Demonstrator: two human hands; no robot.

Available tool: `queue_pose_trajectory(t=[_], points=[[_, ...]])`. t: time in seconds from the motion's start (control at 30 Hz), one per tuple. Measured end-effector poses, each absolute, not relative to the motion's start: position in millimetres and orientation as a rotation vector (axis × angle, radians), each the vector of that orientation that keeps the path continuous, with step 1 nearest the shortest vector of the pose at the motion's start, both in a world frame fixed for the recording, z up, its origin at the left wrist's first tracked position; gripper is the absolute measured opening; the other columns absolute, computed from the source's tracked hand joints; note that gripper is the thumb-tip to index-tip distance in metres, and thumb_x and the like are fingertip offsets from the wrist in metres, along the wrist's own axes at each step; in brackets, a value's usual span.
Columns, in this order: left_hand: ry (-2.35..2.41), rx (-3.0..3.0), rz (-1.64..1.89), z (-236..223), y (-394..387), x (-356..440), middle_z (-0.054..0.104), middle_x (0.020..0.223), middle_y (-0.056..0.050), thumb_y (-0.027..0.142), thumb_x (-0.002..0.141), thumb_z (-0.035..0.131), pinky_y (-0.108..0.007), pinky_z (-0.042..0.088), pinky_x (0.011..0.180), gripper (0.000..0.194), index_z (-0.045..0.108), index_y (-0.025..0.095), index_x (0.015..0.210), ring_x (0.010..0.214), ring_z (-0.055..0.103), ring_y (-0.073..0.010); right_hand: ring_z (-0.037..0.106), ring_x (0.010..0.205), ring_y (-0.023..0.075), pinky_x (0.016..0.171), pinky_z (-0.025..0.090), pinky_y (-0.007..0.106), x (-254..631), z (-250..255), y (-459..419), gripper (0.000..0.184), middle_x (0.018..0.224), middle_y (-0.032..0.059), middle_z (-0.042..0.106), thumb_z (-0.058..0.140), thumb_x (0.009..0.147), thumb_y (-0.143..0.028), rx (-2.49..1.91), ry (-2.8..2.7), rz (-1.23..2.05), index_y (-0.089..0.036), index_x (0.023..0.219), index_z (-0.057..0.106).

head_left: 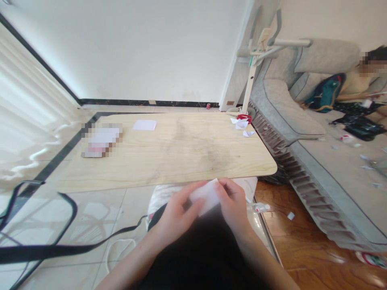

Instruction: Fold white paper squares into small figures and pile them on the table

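A small sheet of white paper (207,198) is held between both hands, just in front of the table's near edge and above my lap. My left hand (184,205) grips its left side, thumb lying across the front. At the paper's upper right corner, my right hand (231,197) pinches with thumb and bent fingers. The paper is tilted, and whether it is folded I cannot tell. Beyond it stands the pale wooden table (169,157). Folded white paper pieces (241,123) lie at its far right corner beside red-handled scissors (244,117).
A flat white paper (145,125) and a blurred-out object (102,141) lie on the table's left part. To the right is a grey sofa (308,108) with a person (353,84) on it. A bottle (261,207) and a paper scrap (290,216) are low at right.
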State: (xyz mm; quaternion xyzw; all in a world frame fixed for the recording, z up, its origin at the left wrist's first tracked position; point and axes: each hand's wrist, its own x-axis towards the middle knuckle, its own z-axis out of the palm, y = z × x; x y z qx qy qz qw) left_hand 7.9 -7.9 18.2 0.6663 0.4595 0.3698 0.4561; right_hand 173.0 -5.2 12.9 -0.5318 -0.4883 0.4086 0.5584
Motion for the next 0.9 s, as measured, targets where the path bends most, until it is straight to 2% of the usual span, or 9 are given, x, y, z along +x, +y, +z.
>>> queue_pose_trajectory(t=[0.27,0.5,0.63,0.77,0.9], points=[[1.153,1.612,0.866,17.7,-6.2,10.1,0.071,0.120,-0.005,0.029,0.092,0.056,-0.035,0.054,0.092,0.037,0.062,0.022,0.127,0.098,0.069,-0.0212,0.049,0.052,0.0118,0.048,0.040,0.022,172.7,11.2,-4.3,0.029,0.054,-0.0028,0.055,0.060,0.085,-0.034,-1.255,-1.127,0.940,-0.018,0.062,0.059],[1.100,1.618,0.912,19.9,-6.6,12.5,0.072,0.120,-0.003,0.027,0.092,0.055,-0.034,0.055,0.093,0.037,0.063,0.025,0.128,0.103,0.068,-0.0216,0.050,0.052,0.0126,0.048,0.041,0.022,175.3,11.3,-2.8,0.029,0.055,-0.0017,0.056,0.060,0.085,-0.035,-1.263,-1.125,0.929,-0.018,0.062,0.059],[1.098,1.603,0.905,20.5,-7.5,12.1,0.072,0.120,-0.004,0.027,0.092,0.055,-0.034,0.057,0.088,0.038,0.063,0.025,0.128,0.102,0.069,-0.0222,0.050,0.052,0.0133,0.049,0.041,0.023,175.2,12.6,-3.5,0.029,0.055,-0.0017,0.055,0.059,0.086,-0.036,-1.269,-1.133,0.933,-0.018,0.063,0.059],[1.111,1.641,0.951,20.6,-7.0,10.7,0.072,0.118,-0.004,0.024,0.090,0.057,-0.034,0.053,0.093,0.034,0.066,0.024,0.123,0.106,0.067,-0.0224,0.051,0.053,0.0137,0.051,0.041,0.024,174.6,15.4,-5.7,0.029,0.055,-0.0016,0.055,0.058,0.086,-0.035,-1.266,-1.189,0.924,-0.018,0.062,0.058],[1.092,1.656,0.988,18.6,-7.0,7.5,0.074,0.112,-0.004,0.026,0.092,0.056,-0.033,0.054,0.091,0.035,0.062,0.025,0.126,0.101,0.068,-0.0209,0.049,0.053,0.0128,0.050,0.039,0.023,174.4,18.0,-9.2,0.026,0.057,-0.0019,0.056,0.058,0.087,-0.032,-1.245,-1.302,0.960,-0.018,0.065,0.060]])
